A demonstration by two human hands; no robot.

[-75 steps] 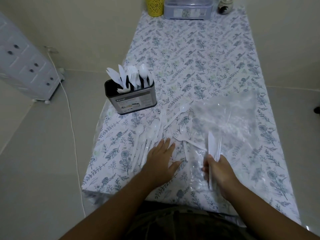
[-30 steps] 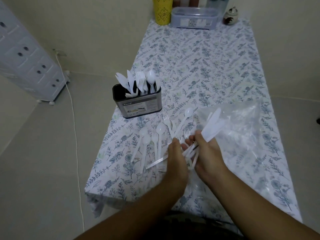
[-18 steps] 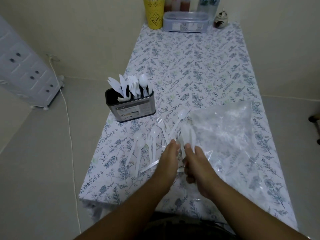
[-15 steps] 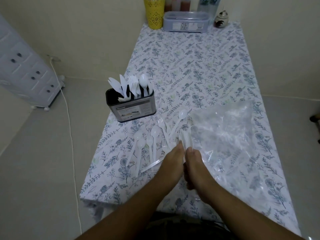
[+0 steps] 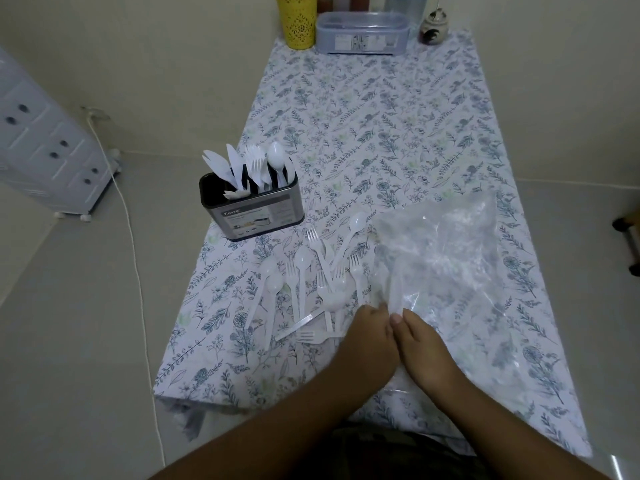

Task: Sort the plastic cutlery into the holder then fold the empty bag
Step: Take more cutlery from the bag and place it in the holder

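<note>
My left hand (image 5: pixel 370 337) and my right hand (image 5: pixel 422 344) are pressed side by side near the table's front. Between them they grip a small bundle of white plastic knives (image 5: pixel 394 292), whose blurred tips point away from me. Several loose white spoons and forks (image 5: pixel 311 282) lie scattered on the floral tablecloth just left of my hands. The dark metal holder (image 5: pixel 256 209) stands farther left with several knives, forks and spoons upright in it. The clear, crumpled plastic bag (image 5: pixel 450 258) lies flat to the right, partly under my right hand.
At the table's far end stand a yellow cup (image 5: pixel 299 19), a clear lidded container (image 5: pixel 362 36) and a small jar (image 5: pixel 433 27). A white drawer unit (image 5: pixel 45 150) and a cable (image 5: pixel 131 237) are on the floor to the left. The holder sits close to the table's left edge.
My right hand lifted the knives off the bag and brought them to the left hand. Both hands then closed together around the bundle and lowered it toward the table.
</note>
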